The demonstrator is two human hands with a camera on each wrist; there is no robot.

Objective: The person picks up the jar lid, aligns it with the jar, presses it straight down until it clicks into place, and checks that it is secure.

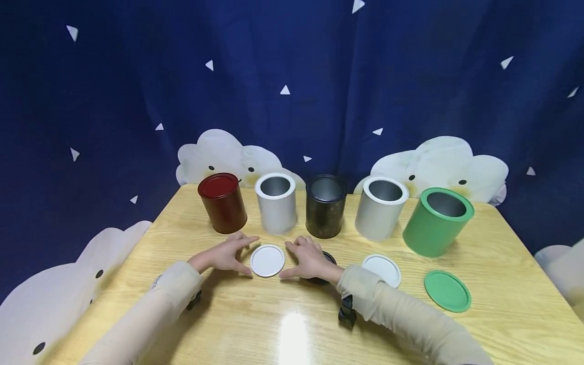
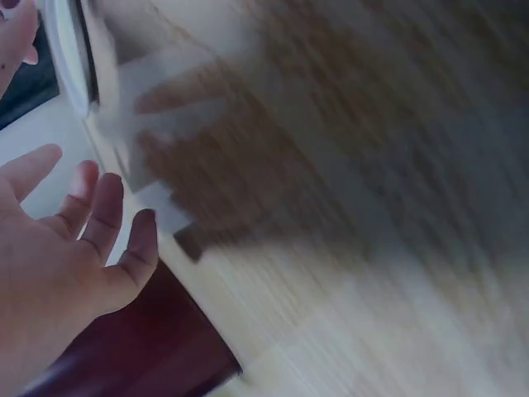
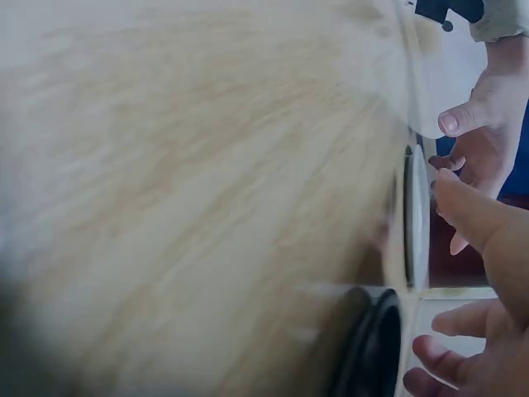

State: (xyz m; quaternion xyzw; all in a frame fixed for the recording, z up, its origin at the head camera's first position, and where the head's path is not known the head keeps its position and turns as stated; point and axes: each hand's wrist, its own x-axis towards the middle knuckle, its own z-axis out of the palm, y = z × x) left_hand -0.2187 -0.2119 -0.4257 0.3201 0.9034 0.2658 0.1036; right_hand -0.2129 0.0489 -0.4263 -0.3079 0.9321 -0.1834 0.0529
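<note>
A round white lid (image 1: 267,260) lies flat on the table between my two hands in the head view. My left hand (image 1: 225,254) is at its left, thumb and fingers spread apart, holding nothing. From the right side my right hand (image 1: 309,259) faces the same lid, its fingers spread too; a small gap shows between each hand and the rim. Beneath and beside the right hand sits a black lid (image 1: 329,258), partly hidden by it. Behind the white lid stands an uncovered white can (image 1: 278,213). The right wrist view shows the white lid (image 3: 420,219) edge-on.
A dark red can (image 1: 225,208) with its lid on stands at the row's left end. Uncovered black (image 1: 325,218), white (image 1: 377,215) and green (image 1: 431,233) cans continue rightward. Another white lid (image 1: 382,269) and a green lid (image 1: 447,291) lie at the right. A blue curtain (image 1: 274,40) hangs behind.
</note>
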